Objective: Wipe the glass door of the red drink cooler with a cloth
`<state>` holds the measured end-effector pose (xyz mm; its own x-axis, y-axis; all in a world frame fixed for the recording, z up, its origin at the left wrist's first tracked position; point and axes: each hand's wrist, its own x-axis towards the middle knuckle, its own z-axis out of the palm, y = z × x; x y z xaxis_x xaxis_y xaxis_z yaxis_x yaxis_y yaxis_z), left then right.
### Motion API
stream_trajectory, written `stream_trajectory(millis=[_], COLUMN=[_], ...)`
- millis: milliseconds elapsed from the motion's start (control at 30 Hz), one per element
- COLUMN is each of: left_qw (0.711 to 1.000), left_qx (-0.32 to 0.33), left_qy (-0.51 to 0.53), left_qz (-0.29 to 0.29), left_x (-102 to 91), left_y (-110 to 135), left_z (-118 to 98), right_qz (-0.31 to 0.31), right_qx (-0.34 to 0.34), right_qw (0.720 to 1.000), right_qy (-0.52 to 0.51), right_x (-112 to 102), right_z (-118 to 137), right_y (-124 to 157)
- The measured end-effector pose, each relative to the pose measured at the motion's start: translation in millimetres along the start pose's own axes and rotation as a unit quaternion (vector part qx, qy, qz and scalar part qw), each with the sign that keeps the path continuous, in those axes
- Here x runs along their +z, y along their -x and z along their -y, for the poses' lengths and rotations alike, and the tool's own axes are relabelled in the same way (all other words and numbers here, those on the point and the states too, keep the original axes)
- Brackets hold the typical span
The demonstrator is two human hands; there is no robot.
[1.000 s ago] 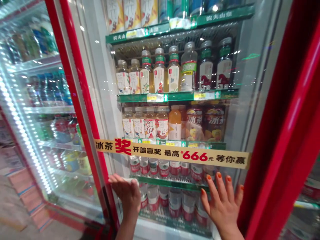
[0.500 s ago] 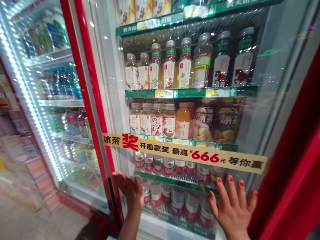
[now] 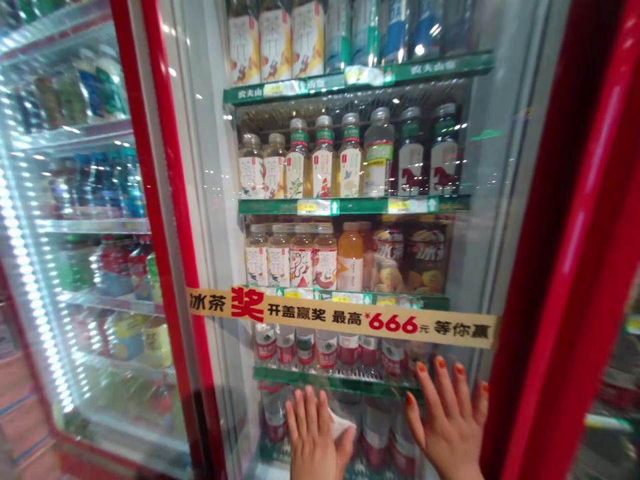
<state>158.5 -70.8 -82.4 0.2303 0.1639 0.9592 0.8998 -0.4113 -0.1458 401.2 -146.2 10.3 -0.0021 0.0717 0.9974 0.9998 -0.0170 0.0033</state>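
Observation:
My left hand (image 3: 315, 433) lies flat against the glass door (image 3: 215, 193) of a red-framed drinks fridge, low on the pane. Its fingers point up, and a white cloth or tissue (image 3: 343, 423) shows between thumb and forefinger, pressed under the palm. Most of that cloth is hidden by the hand. To the right, my right hand (image 3: 447, 420), with orange nails, rests with spread fingers at the glass below the yellow lettered strip (image 3: 345, 319). Nothing shows in it. Behind the pane stand bottled teas (image 3: 323, 160) and red-labelled water bottles (image 3: 327, 347).
A second lit fridge (image 3: 95, 220) full of bottles stands at the left, past the red frame (image 3: 175, 167). Another red upright (image 3: 555, 253) runs along the right side. Pinkish boxes (image 3: 25, 420) sit low at the far left.
My left hand has moved right, from the door's left frame onto the glass, and turned flat with the white cloth showing. My right hand stays spread at the glass. The view has shifted.

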Motion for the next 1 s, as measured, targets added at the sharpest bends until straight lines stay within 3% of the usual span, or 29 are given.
stream_trajectory(millis=[133,400,767,1000], left_qw=[0.997,0.995,0.994,0.993], left_qx=[-0.05,-0.065,-0.073,-0.071], left_qy=[0.052,0.068,0.077,0.071], left_qz=[-0.003,-0.029,-0.018,-0.061], left_x=[7.1,16.4,1.8,22.2], left_y=[-3,-3,-14,-3], left_z=[-2,-4,-8,-6], right_qz=[0.024,0.02,0.034,0.04], right_qx=[-0.016,-0.071,-0.07,-0.098], right_qw=[0.999,0.996,0.996,0.992], right_qy=[0.019,0.057,0.043,0.071], right_x=[-3,-6,-8,-18], right_z=[-2,-4,-4,-10], right_y=[-2,-9,-8,5])
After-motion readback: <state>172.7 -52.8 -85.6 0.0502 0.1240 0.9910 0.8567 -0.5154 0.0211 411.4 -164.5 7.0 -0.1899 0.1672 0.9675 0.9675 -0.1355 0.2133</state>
